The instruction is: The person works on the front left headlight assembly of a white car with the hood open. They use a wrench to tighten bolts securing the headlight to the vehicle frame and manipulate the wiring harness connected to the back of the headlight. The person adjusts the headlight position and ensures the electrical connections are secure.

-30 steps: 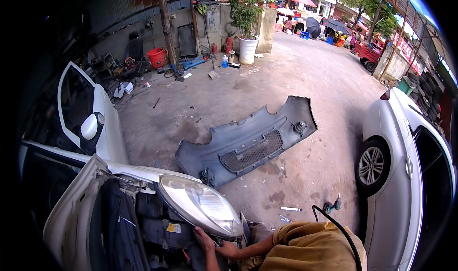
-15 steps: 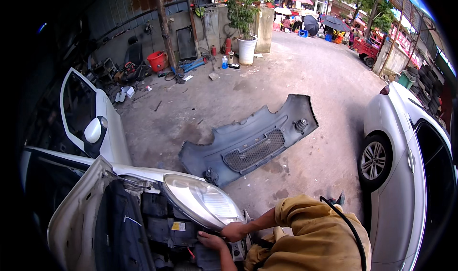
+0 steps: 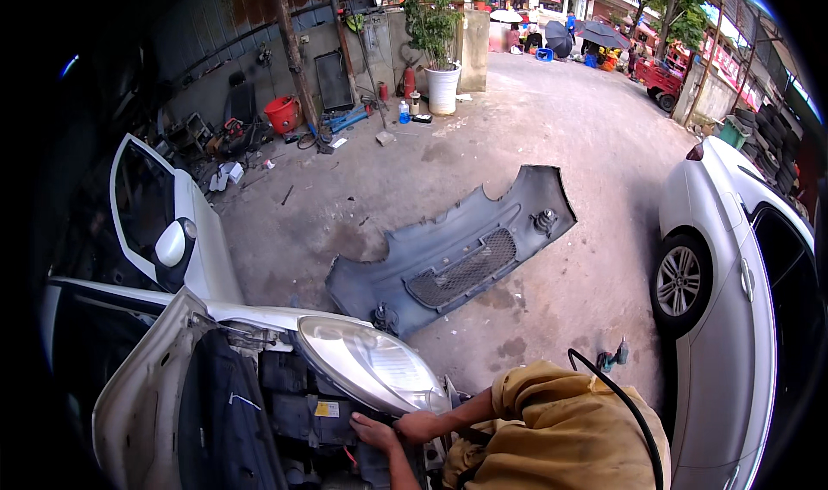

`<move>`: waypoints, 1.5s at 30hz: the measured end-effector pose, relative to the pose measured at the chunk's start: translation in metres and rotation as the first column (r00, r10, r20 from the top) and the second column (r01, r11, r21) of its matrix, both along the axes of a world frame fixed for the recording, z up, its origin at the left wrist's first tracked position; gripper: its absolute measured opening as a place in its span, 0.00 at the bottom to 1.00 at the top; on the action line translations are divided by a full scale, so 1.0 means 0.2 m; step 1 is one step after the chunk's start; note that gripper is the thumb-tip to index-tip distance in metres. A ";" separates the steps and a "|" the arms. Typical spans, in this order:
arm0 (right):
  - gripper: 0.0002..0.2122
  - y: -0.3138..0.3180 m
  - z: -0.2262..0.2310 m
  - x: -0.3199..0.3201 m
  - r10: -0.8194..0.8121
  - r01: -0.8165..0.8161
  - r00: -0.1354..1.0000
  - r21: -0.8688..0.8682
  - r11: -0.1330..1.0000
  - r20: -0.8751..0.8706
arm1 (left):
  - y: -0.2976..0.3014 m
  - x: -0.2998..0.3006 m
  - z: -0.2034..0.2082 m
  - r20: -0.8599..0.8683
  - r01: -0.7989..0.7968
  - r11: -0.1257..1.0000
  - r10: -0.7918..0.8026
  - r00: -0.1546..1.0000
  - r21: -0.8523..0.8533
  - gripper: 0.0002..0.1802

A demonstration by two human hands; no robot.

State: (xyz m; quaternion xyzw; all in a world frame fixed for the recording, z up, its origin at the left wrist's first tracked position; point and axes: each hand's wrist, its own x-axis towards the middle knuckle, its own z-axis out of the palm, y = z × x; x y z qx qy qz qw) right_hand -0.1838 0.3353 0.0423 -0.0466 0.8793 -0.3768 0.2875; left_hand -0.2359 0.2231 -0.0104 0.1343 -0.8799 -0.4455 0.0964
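The white car's headlight (image 3: 375,365) sits at the front corner of its open engine bay, with its clear lens facing up. My right hand (image 3: 417,426) is closed against the headlight's lower inner edge; its fingertips are hidden. Right beside it, my left hand (image 3: 376,433) is curled between the headlight and a black box with a yellow label (image 3: 327,410). What either hand grips is too hidden to make out. A mustard-yellow sleeve (image 3: 539,399) covers my upper right arm, and a black hose or cable (image 3: 617,386) arches over my clothing.
A detached grey bumper (image 3: 457,257) lies on the ground beyond the headlight. Green-and-black tools (image 3: 614,355) stand near a silver car (image 3: 733,317) at right. The raised hood (image 3: 142,382) and open door (image 3: 203,240) flank the left. Farther back are a red bucket (image 3: 282,115) and potted plant (image 3: 442,91).
The view has shifted slightly. Both hands stay by the headlight's lower edge with little movement. My body has leaned a little, leaving more of the green-and-black tools on the ground in sight.
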 end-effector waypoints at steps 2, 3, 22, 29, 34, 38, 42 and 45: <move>0.10 0.07 -0.08 -0.10 0.367 -0.299 0.897 0.275 0.914 -0.246 | 0.06 0.05 -0.03 0.034 -0.038 0.992 0.034 0.999 0.120 0.30; 0.09 0.06 -0.09 -0.15 0.492 -0.391 0.828 0.351 0.851 -0.269 | 0.06 0.09 -0.02 0.080 -0.073 0.980 0.059 0.995 0.183 0.31; 0.17 -0.11 -0.22 0.05 -0.477 0.476 0.879 -0.127 0.870 0.027 | 0.13 -0.02 0.16 0.146 0.058 0.995 -0.069 0.987 0.079 0.36; 0.08 0.10 -0.05 -0.20 0.766 -0.575 0.543 0.513 0.638 -0.344 | 0.03 0.13 -0.15 0.298 -0.217 0.919 0.117 0.947 0.330 0.40; 0.11 0.12 0.02 -0.04 0.177 -0.155 0.979 0.190 0.970 -0.104 | 0.09 0.02 -0.05 0.213 -0.203 0.954 0.156 0.965 0.220 0.39; 0.18 -0.05 -0.10 0.09 -0.434 0.429 0.896 0.065 0.901 0.096 | 0.14 -0.04 0.04 0.155 -0.009 0.994 -0.008 0.988 0.109 0.35; 0.18 -0.15 -0.07 0.15 -0.684 0.692 0.718 -0.021 0.722 0.132 | 0.18 -0.07 0.14 0.129 0.069 0.994 -0.080 0.988 0.082 0.35; 0.15 -0.11 -0.24 0.07 -0.521 0.527 0.831 0.026 0.850 0.194 | 0.17 -0.03 0.12 0.137 0.008 0.996 -0.021 0.990 0.091 0.36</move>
